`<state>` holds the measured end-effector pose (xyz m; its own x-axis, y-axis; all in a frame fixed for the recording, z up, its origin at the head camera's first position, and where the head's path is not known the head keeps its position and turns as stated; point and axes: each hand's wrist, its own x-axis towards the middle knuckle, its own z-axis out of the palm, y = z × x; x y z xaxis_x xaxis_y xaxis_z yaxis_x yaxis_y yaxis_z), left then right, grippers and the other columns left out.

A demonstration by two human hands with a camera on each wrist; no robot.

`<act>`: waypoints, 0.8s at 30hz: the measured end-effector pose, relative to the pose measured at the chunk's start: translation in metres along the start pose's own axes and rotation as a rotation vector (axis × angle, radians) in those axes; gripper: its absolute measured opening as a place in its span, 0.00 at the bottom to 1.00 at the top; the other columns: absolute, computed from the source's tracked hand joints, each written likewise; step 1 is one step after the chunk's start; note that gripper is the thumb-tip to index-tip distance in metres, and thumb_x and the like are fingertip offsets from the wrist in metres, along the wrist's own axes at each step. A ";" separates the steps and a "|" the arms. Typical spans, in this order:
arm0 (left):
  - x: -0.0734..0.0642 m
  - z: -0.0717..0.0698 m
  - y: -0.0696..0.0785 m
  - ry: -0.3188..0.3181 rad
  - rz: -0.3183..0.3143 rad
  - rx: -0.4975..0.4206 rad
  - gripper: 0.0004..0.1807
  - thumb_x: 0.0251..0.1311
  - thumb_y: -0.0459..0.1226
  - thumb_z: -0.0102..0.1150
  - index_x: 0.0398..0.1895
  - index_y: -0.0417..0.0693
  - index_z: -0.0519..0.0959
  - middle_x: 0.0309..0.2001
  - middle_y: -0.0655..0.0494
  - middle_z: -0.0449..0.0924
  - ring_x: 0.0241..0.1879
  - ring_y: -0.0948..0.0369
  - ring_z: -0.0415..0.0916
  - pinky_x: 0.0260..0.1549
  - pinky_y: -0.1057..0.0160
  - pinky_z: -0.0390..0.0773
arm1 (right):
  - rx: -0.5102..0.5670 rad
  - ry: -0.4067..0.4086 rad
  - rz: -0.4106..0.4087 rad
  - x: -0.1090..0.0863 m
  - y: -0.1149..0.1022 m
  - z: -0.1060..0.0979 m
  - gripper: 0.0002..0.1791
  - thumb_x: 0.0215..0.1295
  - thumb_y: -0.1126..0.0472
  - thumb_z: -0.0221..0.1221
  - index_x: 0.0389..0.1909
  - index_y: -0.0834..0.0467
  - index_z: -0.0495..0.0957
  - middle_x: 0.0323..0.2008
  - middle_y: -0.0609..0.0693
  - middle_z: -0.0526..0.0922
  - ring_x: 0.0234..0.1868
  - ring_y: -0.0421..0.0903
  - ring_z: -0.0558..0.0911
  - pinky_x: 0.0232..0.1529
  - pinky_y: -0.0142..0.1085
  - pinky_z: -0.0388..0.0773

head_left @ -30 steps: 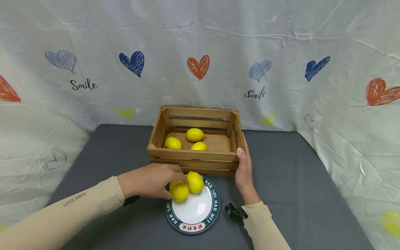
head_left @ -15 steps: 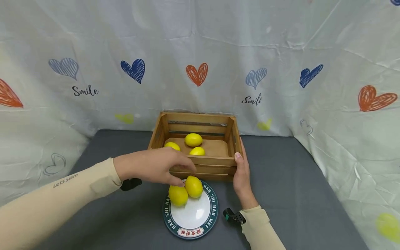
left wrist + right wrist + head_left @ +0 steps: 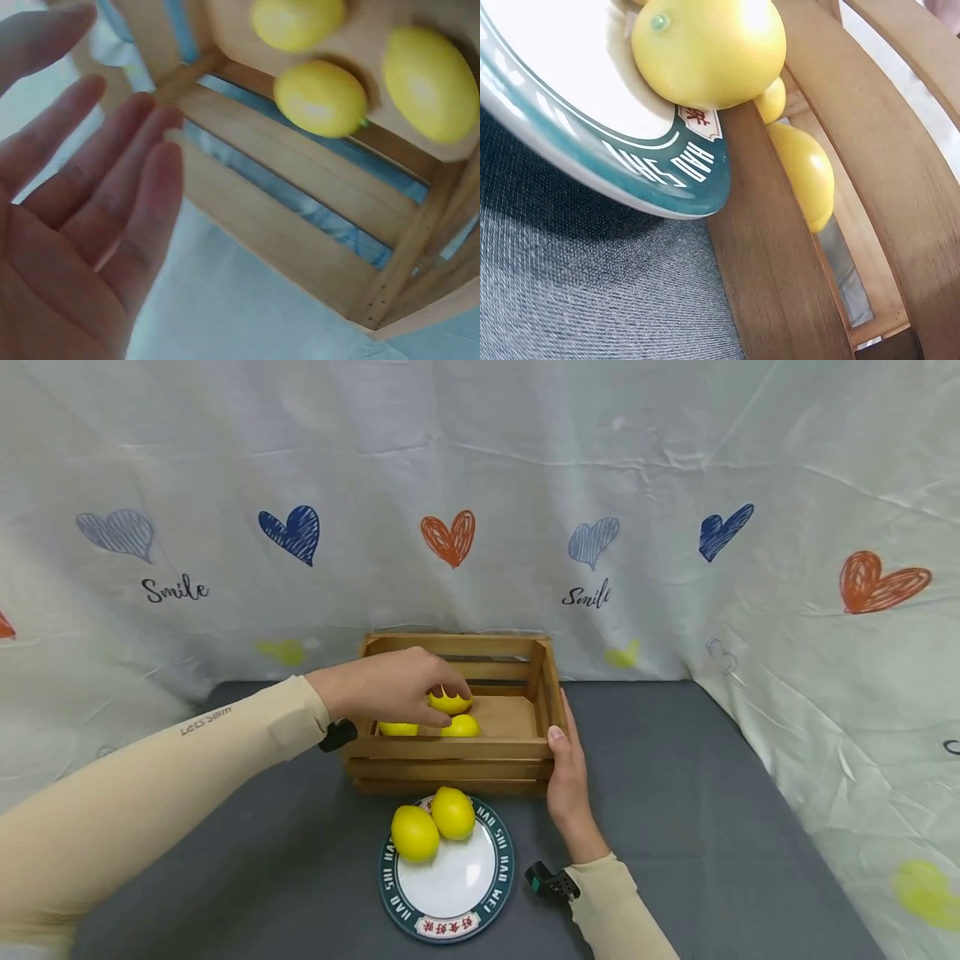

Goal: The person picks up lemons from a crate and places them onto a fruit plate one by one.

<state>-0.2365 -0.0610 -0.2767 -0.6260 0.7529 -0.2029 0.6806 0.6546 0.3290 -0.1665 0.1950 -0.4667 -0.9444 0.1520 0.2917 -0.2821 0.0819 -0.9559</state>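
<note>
Over the slatted wooden crate (image 3: 450, 770) hangs my left hand (image 3: 397, 683), its fingers loosely bent and holding nothing. Below it in the crate lie three yellow lemons, one at the back (image 3: 452, 702), one at the front (image 3: 461, 726) and one at the left (image 3: 398, 728); the left wrist view shows them apart from the hand. My right hand (image 3: 568, 785) holds the crate's right end, thumb on the front corner and fingers along the outer side. In front of the crate, two lemons (image 3: 416, 833) (image 3: 453, 813) sit side by side on a green-rimmed white plate (image 3: 450, 893).
A dark grey cloth (image 3: 660, 827) covers the table. Behind the crate hangs a pale curtain (image 3: 510, 443) printed with hearts. The plate stands close to the crate's front slats, as the right wrist view shows.
My left hand has left the lemons on the plate and moved up and forward over the crate, carrying nothing. The right hand stays on the crate's end. The head view has shifted slightly.
</note>
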 end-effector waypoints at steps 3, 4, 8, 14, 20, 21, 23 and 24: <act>0.014 0.002 -0.010 -0.040 -0.045 0.068 0.25 0.69 0.44 0.72 0.68 0.55 0.84 0.65 0.55 0.86 0.63 0.52 0.83 0.65 0.48 0.84 | 0.004 -0.010 0.008 0.000 0.000 0.001 0.36 0.82 0.47 0.41 0.88 0.36 0.49 0.88 0.42 0.51 0.86 0.50 0.55 0.84 0.60 0.49; 0.019 0.002 -0.013 -0.052 -0.051 0.091 0.25 0.69 0.44 0.72 0.68 0.54 0.84 0.66 0.54 0.86 0.64 0.52 0.83 0.66 0.47 0.83 | 0.000 -0.010 0.015 0.000 0.000 0.001 0.36 0.82 0.47 0.41 0.88 0.36 0.49 0.88 0.42 0.50 0.86 0.50 0.55 0.84 0.61 0.49; 0.041 0.007 -0.026 -0.090 -0.057 0.129 0.26 0.68 0.43 0.73 0.68 0.51 0.83 0.67 0.50 0.85 0.66 0.50 0.82 0.67 0.46 0.82 | -0.005 -0.001 0.029 0.000 -0.001 0.001 0.37 0.81 0.46 0.41 0.88 0.36 0.49 0.88 0.43 0.51 0.86 0.53 0.56 0.84 0.63 0.50; 0.070 0.019 -0.039 -0.142 -0.134 0.128 0.28 0.67 0.40 0.73 0.70 0.52 0.82 0.69 0.49 0.82 0.63 0.49 0.82 0.66 0.45 0.82 | -0.013 0.013 0.029 0.000 0.000 -0.001 0.37 0.80 0.45 0.41 0.88 0.37 0.49 0.88 0.43 0.51 0.86 0.53 0.57 0.83 0.65 0.51; 0.083 0.029 -0.054 -0.163 -0.170 0.178 0.31 0.64 0.38 0.75 0.72 0.50 0.81 0.69 0.48 0.81 0.61 0.49 0.82 0.65 0.46 0.83 | 0.011 0.006 0.033 0.000 0.001 0.003 0.38 0.80 0.45 0.42 0.88 0.36 0.49 0.88 0.44 0.50 0.86 0.54 0.56 0.83 0.65 0.50; 0.086 0.031 -0.056 -0.167 -0.168 0.188 0.32 0.63 0.39 0.76 0.72 0.50 0.80 0.68 0.48 0.82 0.60 0.50 0.82 0.65 0.47 0.83 | 0.015 0.004 0.032 0.000 0.001 0.003 0.38 0.80 0.45 0.42 0.88 0.37 0.49 0.88 0.44 0.50 0.86 0.54 0.56 0.83 0.65 0.50; 0.091 0.035 -0.059 -0.178 -0.166 0.191 0.36 0.59 0.40 0.80 0.72 0.49 0.80 0.67 0.49 0.83 0.57 0.51 0.83 0.63 0.48 0.84 | 0.017 0.000 0.033 0.001 0.000 0.001 0.38 0.80 0.46 0.42 0.88 0.37 0.49 0.88 0.45 0.50 0.86 0.54 0.56 0.83 0.65 0.50; 0.093 0.037 -0.059 -0.180 -0.163 0.195 0.38 0.56 0.40 0.82 0.72 0.49 0.80 0.66 0.49 0.84 0.56 0.51 0.83 0.62 0.49 0.85 | 0.016 -0.001 0.031 0.001 0.000 0.000 0.38 0.80 0.46 0.42 0.88 0.38 0.49 0.88 0.45 0.50 0.86 0.54 0.56 0.84 0.65 0.50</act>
<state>-0.3213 -0.0272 -0.3490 -0.6673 0.6253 -0.4045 0.6478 0.7553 0.0990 -0.1675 0.1954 -0.4659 -0.9528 0.1537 0.2617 -0.2551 0.0615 -0.9649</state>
